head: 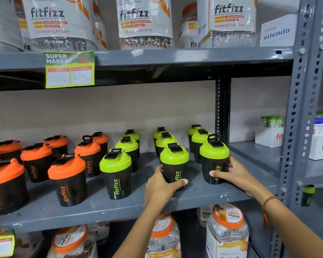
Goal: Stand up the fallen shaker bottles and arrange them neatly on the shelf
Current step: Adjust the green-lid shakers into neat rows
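Note:
Black shaker bottles stand upright in rows on the grey middle shelf (119, 205). Orange-lidded ones (67, 181) fill the left half, green-lidded ones (116, 174) the right half. My left hand (160, 185) wraps around the base of the front green-lidded shaker (174, 161) in the second green row. My right hand (229, 174) grips the front green-lidded shaker (213, 159) of the rightmost row, near the shelf's right upright. Both held bottles rest upright on the shelf. I see no bottle lying down.
Big fitfizz orange-flavour jars (144, 21) fill the shelf above, with a price tag (69, 68) hanging from its edge. More jars (227, 231) sit on the shelf below. A perforated steel upright (294, 127) borders the right; boxes (270, 135) stand on the neighbouring rack.

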Available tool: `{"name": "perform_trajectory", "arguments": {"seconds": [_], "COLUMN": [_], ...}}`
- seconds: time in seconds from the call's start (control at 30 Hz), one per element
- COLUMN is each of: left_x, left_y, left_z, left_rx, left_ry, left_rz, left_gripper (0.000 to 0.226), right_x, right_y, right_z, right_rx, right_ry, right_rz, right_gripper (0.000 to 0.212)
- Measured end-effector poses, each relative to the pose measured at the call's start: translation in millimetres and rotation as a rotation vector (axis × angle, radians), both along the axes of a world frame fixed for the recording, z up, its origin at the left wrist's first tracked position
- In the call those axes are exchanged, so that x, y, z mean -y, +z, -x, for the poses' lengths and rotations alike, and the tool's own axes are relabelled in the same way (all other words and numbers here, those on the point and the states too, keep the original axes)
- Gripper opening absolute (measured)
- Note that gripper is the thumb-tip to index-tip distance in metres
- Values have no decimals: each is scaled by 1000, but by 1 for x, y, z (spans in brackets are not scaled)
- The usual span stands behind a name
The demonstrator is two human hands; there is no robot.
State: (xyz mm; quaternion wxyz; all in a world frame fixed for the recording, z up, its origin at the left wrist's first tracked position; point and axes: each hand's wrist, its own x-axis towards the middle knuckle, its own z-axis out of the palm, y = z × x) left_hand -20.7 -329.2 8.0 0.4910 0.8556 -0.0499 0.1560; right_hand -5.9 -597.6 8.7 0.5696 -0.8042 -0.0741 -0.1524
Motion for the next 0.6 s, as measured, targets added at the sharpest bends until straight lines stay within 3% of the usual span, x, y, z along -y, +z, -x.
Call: {"name": "perform_trajectory", "arguments": {"seconds": [0.2,0.3,0.4,0.47,0.53,0.6], "left_x": [-3,-13,-39,-62,-87,-110], "left_y": [1,-3,-11,-15,-16,-14], "left_z": [5,23,49,59,59,53], "left_rx": [28,184,572,769,809,672], "left_ry": [-39,-31,68,224,386,457], "left_rz": [-13,89,176,193,227,205], "left_gripper": [92,94,60,54,67,86], "right_x": [2,-2,-21,-44,-72,-98], "right_y": [0,0,-2,-3,-1,-1], "right_z": [0,5,24,42,56,59], "right_rx": [2,96,409,627,729,730], "right_ry": [-6,-67,-348,-499,-497,-401], "right_rz": [53,0,-96,-29,27,75], "right_gripper": [94,108,84,62,48,44]}}
